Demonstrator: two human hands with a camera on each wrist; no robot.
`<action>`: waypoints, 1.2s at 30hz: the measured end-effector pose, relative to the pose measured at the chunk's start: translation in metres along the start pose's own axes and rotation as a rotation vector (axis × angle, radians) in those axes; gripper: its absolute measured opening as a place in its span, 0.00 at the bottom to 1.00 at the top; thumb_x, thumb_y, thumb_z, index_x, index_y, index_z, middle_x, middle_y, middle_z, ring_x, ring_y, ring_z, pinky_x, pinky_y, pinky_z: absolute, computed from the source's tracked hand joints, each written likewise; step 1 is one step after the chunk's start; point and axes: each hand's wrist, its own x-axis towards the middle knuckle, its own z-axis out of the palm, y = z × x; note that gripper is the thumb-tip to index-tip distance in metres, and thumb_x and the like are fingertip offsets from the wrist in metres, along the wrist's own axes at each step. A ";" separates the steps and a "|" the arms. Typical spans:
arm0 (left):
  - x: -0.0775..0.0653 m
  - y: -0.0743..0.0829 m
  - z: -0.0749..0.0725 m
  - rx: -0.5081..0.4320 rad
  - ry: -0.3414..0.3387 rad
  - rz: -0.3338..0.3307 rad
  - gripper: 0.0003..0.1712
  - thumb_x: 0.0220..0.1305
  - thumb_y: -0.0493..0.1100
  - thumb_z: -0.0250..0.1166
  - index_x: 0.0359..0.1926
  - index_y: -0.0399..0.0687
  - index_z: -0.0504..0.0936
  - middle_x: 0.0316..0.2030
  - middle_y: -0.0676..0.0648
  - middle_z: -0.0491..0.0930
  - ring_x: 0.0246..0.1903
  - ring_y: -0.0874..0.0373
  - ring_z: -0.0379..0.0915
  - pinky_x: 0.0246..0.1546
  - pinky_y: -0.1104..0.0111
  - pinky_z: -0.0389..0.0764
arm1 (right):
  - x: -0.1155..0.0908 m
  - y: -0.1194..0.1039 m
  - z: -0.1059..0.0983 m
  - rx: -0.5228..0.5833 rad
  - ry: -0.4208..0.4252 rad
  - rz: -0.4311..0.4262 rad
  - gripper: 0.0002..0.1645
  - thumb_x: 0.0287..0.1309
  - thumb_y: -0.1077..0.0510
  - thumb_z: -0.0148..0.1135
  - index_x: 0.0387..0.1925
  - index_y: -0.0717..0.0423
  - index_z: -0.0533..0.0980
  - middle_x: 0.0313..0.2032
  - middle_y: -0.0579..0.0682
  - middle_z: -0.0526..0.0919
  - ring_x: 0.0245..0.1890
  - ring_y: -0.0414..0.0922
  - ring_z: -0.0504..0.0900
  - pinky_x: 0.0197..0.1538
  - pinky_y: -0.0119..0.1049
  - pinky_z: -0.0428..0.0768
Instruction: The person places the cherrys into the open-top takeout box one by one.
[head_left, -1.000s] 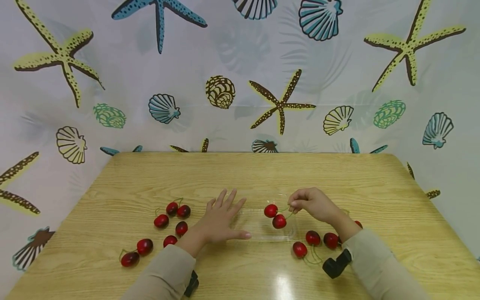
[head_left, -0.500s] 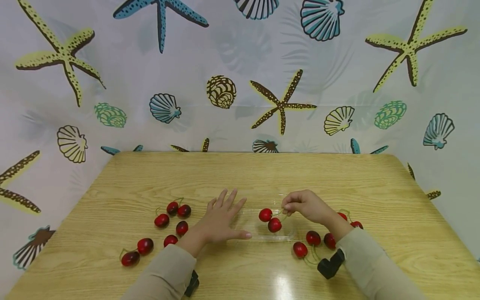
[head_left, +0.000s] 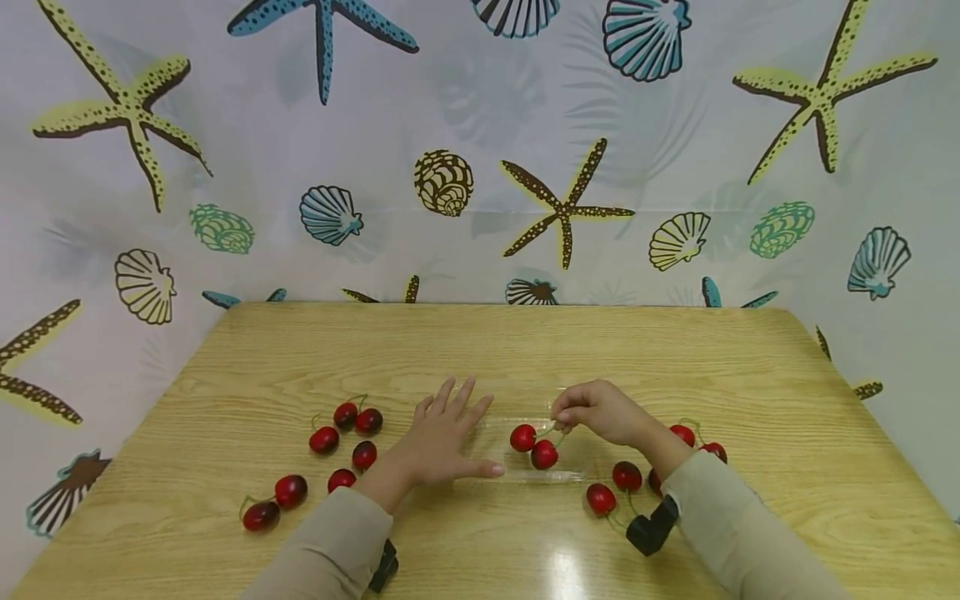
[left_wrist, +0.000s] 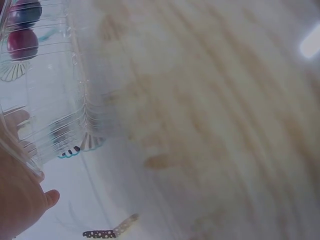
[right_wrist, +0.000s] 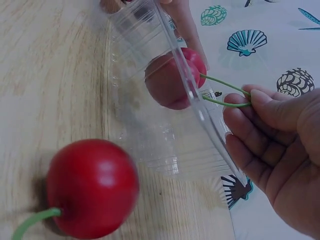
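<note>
A pair of red cherries [head_left: 543,455] hangs by green stems that my right hand [head_left: 603,412] pinches between thumb and forefinger. They are at the clear plastic box [head_left: 551,477], and the right wrist view shows their stems [right_wrist: 225,104] crossing over its rim [right_wrist: 197,102]. Whether they touch the bottom I cannot tell. My left hand [head_left: 438,446] spreads its fingers across the left end of the box, fingers toward the far side, thumb toward the near side. In the left wrist view, that hand [left_wrist: 22,192] lies against the transparent wall.
Several dark red cherries [head_left: 290,492] lie on the wooden table [head_left: 375,350] left of the left arm. More red cherries [head_left: 600,499] lie around the right forearm, partly hidden by it. A patterned cloth [head_left: 480,117] hangs behind the table.
My right hand has moved left and slightly down, carrying the pair of cherries further over the box. The left hand stays where it was.
</note>
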 end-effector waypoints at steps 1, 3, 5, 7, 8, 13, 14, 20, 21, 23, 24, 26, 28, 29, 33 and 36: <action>0.000 0.000 0.000 0.002 -0.001 0.000 0.57 0.40 0.79 0.46 0.66 0.54 0.45 0.65 0.45 0.32 0.62 0.45 0.24 0.55 0.47 0.39 | 0.001 0.000 0.000 -0.004 -0.002 -0.003 0.09 0.55 0.66 0.52 0.31 0.70 0.75 0.27 0.54 0.79 0.28 0.46 0.77 0.37 0.46 0.74; 0.000 0.000 0.000 -0.003 -0.004 -0.003 0.57 0.40 0.78 0.46 0.66 0.53 0.45 0.65 0.45 0.32 0.62 0.45 0.23 0.55 0.47 0.39 | 0.002 0.001 0.001 -0.009 -0.008 -0.011 0.09 0.55 0.66 0.52 0.31 0.70 0.75 0.26 0.53 0.79 0.28 0.45 0.77 0.36 0.46 0.74; 0.000 0.000 -0.001 0.000 -0.006 -0.005 0.57 0.40 0.79 0.46 0.66 0.54 0.45 0.65 0.45 0.32 0.62 0.45 0.23 0.55 0.48 0.39 | 0.003 0.001 0.002 -0.012 -0.014 -0.016 0.08 0.54 0.66 0.52 0.30 0.70 0.75 0.26 0.53 0.79 0.27 0.45 0.77 0.36 0.46 0.74; 0.001 0.000 -0.001 0.005 -0.007 -0.006 0.57 0.40 0.79 0.46 0.66 0.53 0.45 0.65 0.45 0.32 0.62 0.45 0.23 0.55 0.48 0.39 | 0.004 0.002 0.003 -0.018 -0.020 -0.018 0.08 0.54 0.66 0.53 0.30 0.70 0.76 0.25 0.53 0.79 0.27 0.44 0.77 0.35 0.46 0.74; 0.001 0.000 -0.001 0.006 -0.008 -0.007 0.57 0.39 0.79 0.45 0.66 0.53 0.45 0.65 0.45 0.32 0.62 0.45 0.23 0.55 0.48 0.39 | 0.004 0.002 0.004 -0.019 -0.024 -0.018 0.08 0.54 0.67 0.53 0.30 0.70 0.76 0.25 0.52 0.79 0.26 0.44 0.77 0.35 0.46 0.74; 0.001 0.000 0.000 0.010 -0.008 -0.007 0.58 0.38 0.81 0.43 0.66 0.53 0.46 0.65 0.45 0.32 0.62 0.46 0.23 0.55 0.48 0.39 | 0.006 0.000 0.007 -0.020 -0.044 -0.010 0.07 0.54 0.68 0.52 0.30 0.71 0.75 0.25 0.53 0.79 0.27 0.43 0.78 0.36 0.46 0.75; 0.001 0.000 0.000 0.009 -0.009 -0.006 0.58 0.38 0.81 0.43 0.66 0.53 0.45 0.65 0.45 0.32 0.62 0.46 0.23 0.55 0.48 0.39 | 0.006 0.000 0.008 -0.020 -0.049 -0.007 0.07 0.54 0.69 0.52 0.30 0.71 0.75 0.25 0.52 0.79 0.27 0.43 0.78 0.36 0.46 0.75; 0.000 0.000 -0.001 0.010 -0.011 -0.004 0.58 0.39 0.80 0.44 0.66 0.53 0.45 0.65 0.45 0.32 0.62 0.45 0.24 0.55 0.48 0.40 | 0.008 -0.001 0.011 -0.040 -0.065 -0.010 0.07 0.53 0.69 0.52 0.29 0.71 0.75 0.24 0.51 0.79 0.26 0.43 0.77 0.36 0.46 0.74; 0.000 0.000 -0.001 0.011 -0.009 -0.003 0.58 0.39 0.80 0.44 0.66 0.53 0.45 0.65 0.45 0.32 0.62 0.45 0.24 0.55 0.48 0.40 | 0.009 -0.001 0.012 -0.046 -0.068 -0.015 0.07 0.53 0.69 0.53 0.29 0.71 0.75 0.24 0.51 0.79 0.26 0.42 0.77 0.36 0.46 0.74; 0.000 0.000 -0.001 0.017 -0.005 0.001 0.57 0.39 0.80 0.44 0.66 0.52 0.46 0.65 0.44 0.33 0.62 0.43 0.25 0.55 0.47 0.41 | 0.009 -0.001 0.013 -0.056 -0.074 -0.019 0.07 0.53 0.68 0.53 0.29 0.71 0.75 0.23 0.51 0.78 0.25 0.42 0.76 0.35 0.46 0.74; 0.000 0.000 -0.001 0.018 -0.004 0.003 0.57 0.40 0.80 0.44 0.66 0.52 0.46 0.65 0.44 0.34 0.62 0.43 0.26 0.55 0.47 0.41 | 0.010 -0.001 0.013 -0.062 -0.078 -0.021 0.07 0.53 0.68 0.53 0.28 0.71 0.76 0.23 0.51 0.78 0.25 0.42 0.76 0.35 0.46 0.74; 0.000 0.001 -0.001 0.019 -0.004 0.005 0.57 0.40 0.80 0.44 0.66 0.52 0.46 0.65 0.44 0.34 0.62 0.43 0.25 0.55 0.47 0.41 | 0.010 -0.001 0.013 -0.072 -0.087 -0.026 0.07 0.53 0.68 0.53 0.28 0.70 0.76 0.23 0.51 0.78 0.25 0.42 0.76 0.35 0.46 0.74; 0.000 0.001 -0.001 0.016 -0.007 0.002 0.58 0.40 0.80 0.44 0.66 0.52 0.46 0.65 0.44 0.33 0.62 0.44 0.24 0.55 0.47 0.40 | 0.011 -0.001 0.014 -0.084 -0.095 -0.026 0.07 0.53 0.68 0.53 0.28 0.70 0.76 0.23 0.50 0.78 0.25 0.42 0.76 0.35 0.45 0.74; 0.000 0.001 -0.001 0.013 -0.008 0.002 0.57 0.40 0.80 0.44 0.66 0.53 0.45 0.65 0.44 0.33 0.62 0.44 0.24 0.55 0.47 0.40 | 0.011 -0.001 0.014 -0.090 -0.099 -0.028 0.07 0.52 0.68 0.53 0.27 0.70 0.76 0.23 0.50 0.78 0.24 0.42 0.76 0.35 0.45 0.75; 0.000 0.001 -0.002 0.008 -0.007 0.003 0.57 0.40 0.79 0.44 0.66 0.52 0.45 0.65 0.44 0.33 0.62 0.44 0.24 0.55 0.48 0.40 | 0.012 -0.001 0.014 -0.118 -0.109 -0.034 0.06 0.52 0.68 0.54 0.27 0.69 0.76 0.23 0.50 0.79 0.24 0.41 0.77 0.34 0.42 0.75; 0.000 0.002 -0.002 0.012 -0.008 0.004 0.57 0.40 0.79 0.45 0.66 0.52 0.46 0.65 0.44 0.33 0.62 0.44 0.24 0.55 0.48 0.40 | 0.012 0.000 0.013 -0.145 -0.115 -0.038 0.06 0.52 0.68 0.54 0.27 0.68 0.77 0.23 0.50 0.79 0.24 0.41 0.77 0.33 0.41 0.75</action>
